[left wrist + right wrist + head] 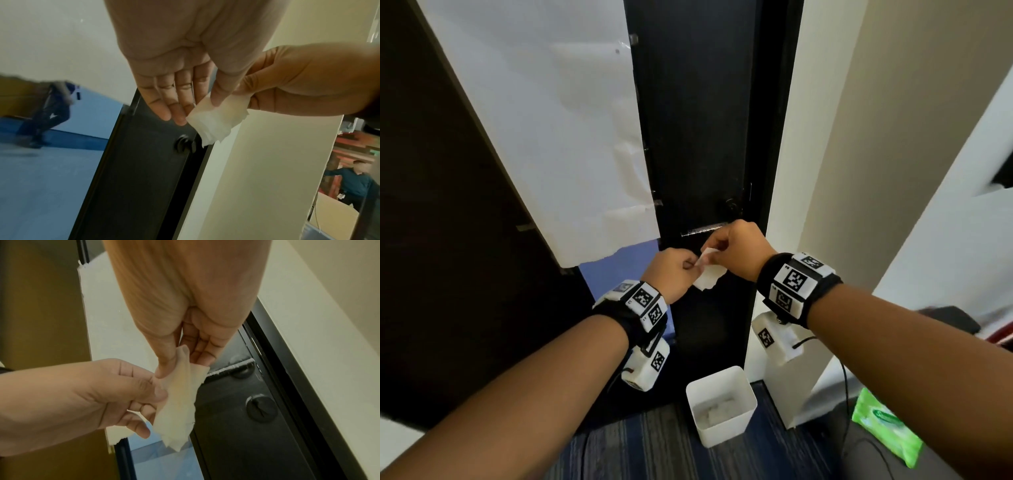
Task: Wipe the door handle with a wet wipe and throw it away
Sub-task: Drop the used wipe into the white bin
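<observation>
A small white wet wipe [708,273] hangs folded between my two hands in front of the black door [688,137]. My left hand [690,266] pinches its left edge with thumb and forefinger, and in the left wrist view the other fingers [164,104] lie straight. My right hand [711,249] pinches the wipe's upper right corner. The silver lever door handle [701,229] runs just above and behind the hands, untouched. In the right wrist view the wipe [180,399] dangles left of the handle [230,369].
A round black lock knob [731,207] sits above the handle. A white bin [719,404] holding used wipes stands on the carpet below the hands. A green wet wipe pack [883,425] lies at the lower right. White paper [558,137] covers the door glass on the left.
</observation>
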Demonstrator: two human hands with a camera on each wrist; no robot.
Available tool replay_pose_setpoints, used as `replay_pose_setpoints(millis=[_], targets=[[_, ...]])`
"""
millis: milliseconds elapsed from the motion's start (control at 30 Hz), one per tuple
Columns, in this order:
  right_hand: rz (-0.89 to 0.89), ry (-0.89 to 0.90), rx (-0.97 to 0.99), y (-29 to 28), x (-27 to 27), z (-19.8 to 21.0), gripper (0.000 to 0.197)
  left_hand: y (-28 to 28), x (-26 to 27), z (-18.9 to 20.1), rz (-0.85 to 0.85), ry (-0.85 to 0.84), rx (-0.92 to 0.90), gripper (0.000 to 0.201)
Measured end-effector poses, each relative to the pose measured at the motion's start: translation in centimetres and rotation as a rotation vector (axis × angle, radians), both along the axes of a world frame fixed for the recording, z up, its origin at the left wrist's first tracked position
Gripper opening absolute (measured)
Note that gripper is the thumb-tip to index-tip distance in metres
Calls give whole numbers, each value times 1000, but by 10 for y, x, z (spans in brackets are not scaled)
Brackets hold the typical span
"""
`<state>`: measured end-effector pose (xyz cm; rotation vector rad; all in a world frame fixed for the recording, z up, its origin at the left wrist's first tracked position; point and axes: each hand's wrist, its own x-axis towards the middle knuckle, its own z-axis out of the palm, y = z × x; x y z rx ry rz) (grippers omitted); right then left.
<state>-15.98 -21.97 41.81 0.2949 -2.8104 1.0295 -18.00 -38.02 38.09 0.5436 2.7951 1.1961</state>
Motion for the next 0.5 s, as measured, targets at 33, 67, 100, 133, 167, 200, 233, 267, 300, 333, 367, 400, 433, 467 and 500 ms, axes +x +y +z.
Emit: replay_pose_setpoints(millis=[33,67,100,133,167,200,233,267,300,333,367,400,433,467,500], targets=[[-9,-9,12,1,0,-10,15,0,2,-8,-3,-6,-20,17],[-15,-19,15,2,0,-21,15,0,4,-18,-2,-14,-38,14],[-18,-28,22,2,0,-30,15,0,6,-26,0,-17,-57,14],[-17,-42,36,3,1,-36,15,0,7,-32,-2,-21,-71,16],[-12,-65,48,4,1,-46,15,0,8,-41,2,-37,-82,18],[-6,-91,56,5,0,-57,15,1,7,-52,14,-55,-87,20],[1,-120,63,6,0,-69,14,2,8,-63,31,-78,-99,22],[9,-150,72,8,-1,-83,15,2,8,-76,48,-100,-108,23],[17,-181,87,10,0,-97,15,3,9,-88,68,-116,-118,23],[27,-211,104,12,-1,-111,15,4,9,-103,85,-124,-131,23],[41,-236,119,15,-2,-128,15,7,10,-118,105,-131,-145,23],[52,-256,131,17,-2,-144,15,9,12,-134,118,-135,-155,22],[60,-274,139,19,-2,-159,14,10,13,-149,125,-141,-163,21],[68,-297,144,21,-3,-177,13,11,15,-167,130,-156,-170,20],[74,-323,150,22,-4,-197,12,12,16,-186,136,-175,-182,19]])
